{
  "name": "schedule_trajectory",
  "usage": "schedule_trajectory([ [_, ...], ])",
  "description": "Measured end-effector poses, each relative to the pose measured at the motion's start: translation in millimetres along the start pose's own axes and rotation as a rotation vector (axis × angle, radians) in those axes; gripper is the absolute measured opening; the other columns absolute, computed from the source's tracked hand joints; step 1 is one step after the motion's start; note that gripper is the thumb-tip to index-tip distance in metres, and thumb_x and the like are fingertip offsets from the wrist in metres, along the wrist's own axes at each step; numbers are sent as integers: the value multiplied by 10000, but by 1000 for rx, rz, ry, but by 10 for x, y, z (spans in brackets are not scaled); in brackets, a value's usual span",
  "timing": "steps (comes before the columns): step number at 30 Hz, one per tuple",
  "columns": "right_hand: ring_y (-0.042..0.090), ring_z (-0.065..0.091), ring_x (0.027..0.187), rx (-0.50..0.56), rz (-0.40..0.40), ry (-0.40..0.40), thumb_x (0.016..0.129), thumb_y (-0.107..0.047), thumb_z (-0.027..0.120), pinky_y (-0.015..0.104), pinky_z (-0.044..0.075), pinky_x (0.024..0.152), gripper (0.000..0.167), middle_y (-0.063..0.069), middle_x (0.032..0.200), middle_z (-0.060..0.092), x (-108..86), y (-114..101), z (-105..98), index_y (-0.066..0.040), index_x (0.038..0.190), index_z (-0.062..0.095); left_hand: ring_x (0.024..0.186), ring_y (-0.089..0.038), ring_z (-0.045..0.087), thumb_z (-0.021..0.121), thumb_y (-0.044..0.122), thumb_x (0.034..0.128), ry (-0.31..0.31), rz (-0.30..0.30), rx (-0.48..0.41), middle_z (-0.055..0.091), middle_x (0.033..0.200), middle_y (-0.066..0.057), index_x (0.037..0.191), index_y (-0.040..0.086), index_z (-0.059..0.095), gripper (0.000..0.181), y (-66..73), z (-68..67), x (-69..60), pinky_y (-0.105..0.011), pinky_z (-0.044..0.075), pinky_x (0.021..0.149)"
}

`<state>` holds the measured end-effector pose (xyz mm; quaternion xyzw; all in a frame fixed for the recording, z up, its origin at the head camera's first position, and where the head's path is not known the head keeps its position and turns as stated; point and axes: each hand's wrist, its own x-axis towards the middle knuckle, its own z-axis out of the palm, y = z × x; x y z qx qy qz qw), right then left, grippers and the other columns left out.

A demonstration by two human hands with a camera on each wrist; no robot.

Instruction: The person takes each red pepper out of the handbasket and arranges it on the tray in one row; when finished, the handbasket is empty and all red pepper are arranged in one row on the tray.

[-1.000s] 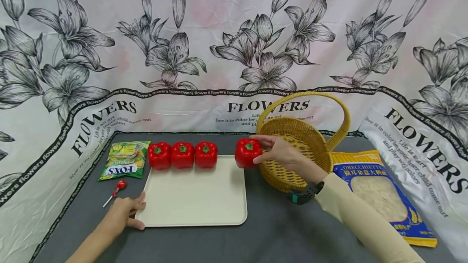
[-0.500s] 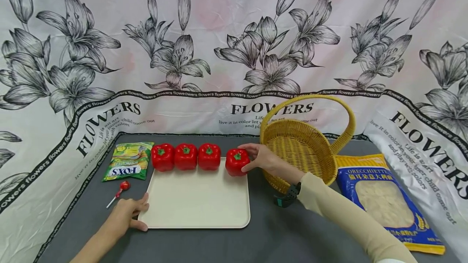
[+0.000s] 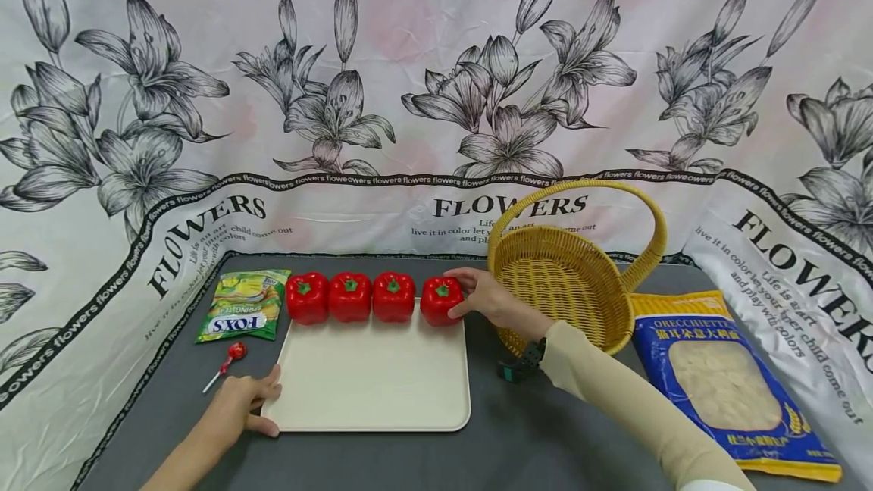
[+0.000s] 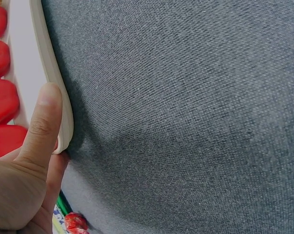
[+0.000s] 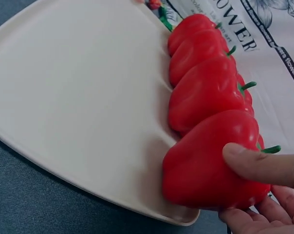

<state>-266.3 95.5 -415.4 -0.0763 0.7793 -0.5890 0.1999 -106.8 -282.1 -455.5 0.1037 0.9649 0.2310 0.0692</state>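
Observation:
My right hand (image 3: 487, 299) pinches a red bell pepper (image 5: 210, 161) between thumb and fingers, at the far right corner of a cream tray (image 3: 368, 389). Three more red bell peppers (image 3: 350, 298) stand in a row along the tray's far edge, with a small gap between them and the held one. At the near left corner, my left hand (image 3: 242, 404) grips the tray. In the left wrist view its thumb (image 4: 42, 122) lies over the rim and the other fingers are partly hidden at the outer side.
Left of the tray lie a green candy bag (image 3: 247, 305) and a red lollipop (image 3: 236, 351). A yellow wicker basket (image 3: 546, 271) with a tall handle stands behind my right forearm. A blue pasta bag (image 3: 723, 385) lies at the right. A flowered cloth (image 3: 382, 97) hangs behind.
My right hand has moved left with the bell pepper, from beside the basket to over the tray's far right corner. My left hand stays on the tray. The view has shifted slightly.

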Motion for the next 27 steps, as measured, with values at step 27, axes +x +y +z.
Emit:
schedule_trajectory([
  [27,305,224,1431,16,-87,-99,794,77,707,464,274,1097,764,137,1528,331,-91,-48,112,-77,1468,384,1014,-413,627,853,251,524,-14,-23,3,653,1076,-256,1030,-102,687,639,-98,-34,-14,-453,528,761],
])
